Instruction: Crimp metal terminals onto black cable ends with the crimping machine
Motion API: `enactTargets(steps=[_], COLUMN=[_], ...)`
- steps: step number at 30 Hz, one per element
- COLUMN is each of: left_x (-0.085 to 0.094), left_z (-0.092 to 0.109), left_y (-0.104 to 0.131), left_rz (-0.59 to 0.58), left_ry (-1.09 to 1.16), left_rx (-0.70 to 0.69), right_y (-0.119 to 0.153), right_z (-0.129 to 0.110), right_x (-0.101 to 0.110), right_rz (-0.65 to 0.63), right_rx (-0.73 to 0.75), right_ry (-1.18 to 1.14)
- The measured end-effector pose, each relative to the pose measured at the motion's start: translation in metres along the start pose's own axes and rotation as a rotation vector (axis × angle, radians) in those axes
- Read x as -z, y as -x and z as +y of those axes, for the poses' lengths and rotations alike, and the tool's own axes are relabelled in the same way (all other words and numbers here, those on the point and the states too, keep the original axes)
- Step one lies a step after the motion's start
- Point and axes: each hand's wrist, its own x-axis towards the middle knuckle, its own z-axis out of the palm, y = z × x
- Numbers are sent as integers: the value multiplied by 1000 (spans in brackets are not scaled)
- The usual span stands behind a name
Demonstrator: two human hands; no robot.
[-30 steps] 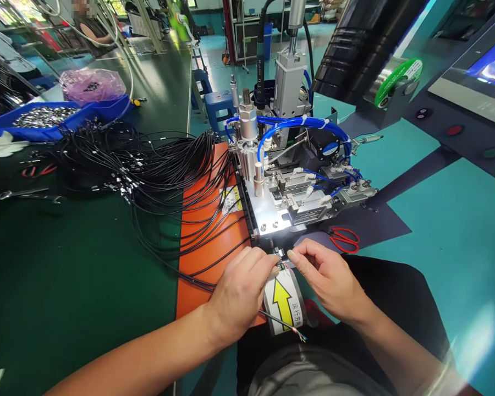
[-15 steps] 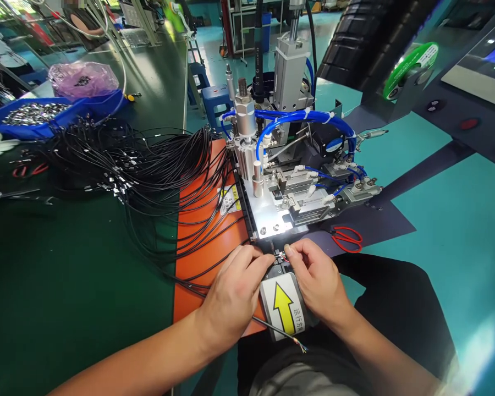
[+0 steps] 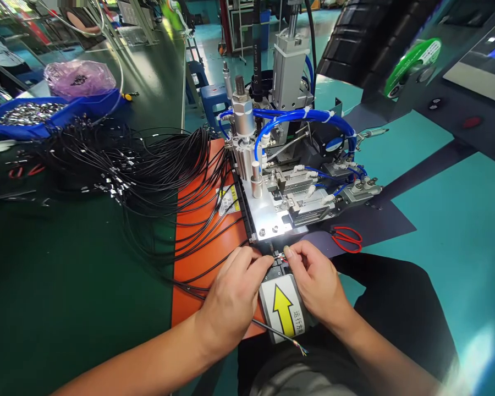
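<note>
"Wires (image 3: 285, 259) were being positioned at the small fixture (image 3: 278, 270), just beyond the arrow label (image 3: 284, 311)?"

"So I judged. The right hand (image 3: 319, 278), to the right of the label's far end, had its fingers pinched narrow on them. The left hand (image 3: 233, 294), on the label's left, had its fingertips close together (what they gripped, if anything, I couldn't tell)."

"And the next move?"

"It called for a light, steady touch, I thought, with the strands kept apart and uncrossed. A black cable (image 3: 273, 330) with coloured strands at its end ran across the label's near end."

"What was hard to make out?"

"Mostly the wire tips, tiny and partly covered. The cable vanished behind the left hand, and glare brightened the near edge of the machine (image 3: 260, 212), beyond the label."
</note>
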Motion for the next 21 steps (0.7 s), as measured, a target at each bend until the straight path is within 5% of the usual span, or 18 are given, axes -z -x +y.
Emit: enactTargets(steps=[17, 21], left_x=[2, 2], left_z=[-3, -5], left_y=[1, 0], left_rz=[-65, -70], left_ry=[-76, -74], left_rx=[-50, -55], right_y=[0, 6], right_z=[0, -4], right_x=[3, 10], right_rz=[-84, 41], right_rx=[-85, -43], right_ry=[-35, -7])
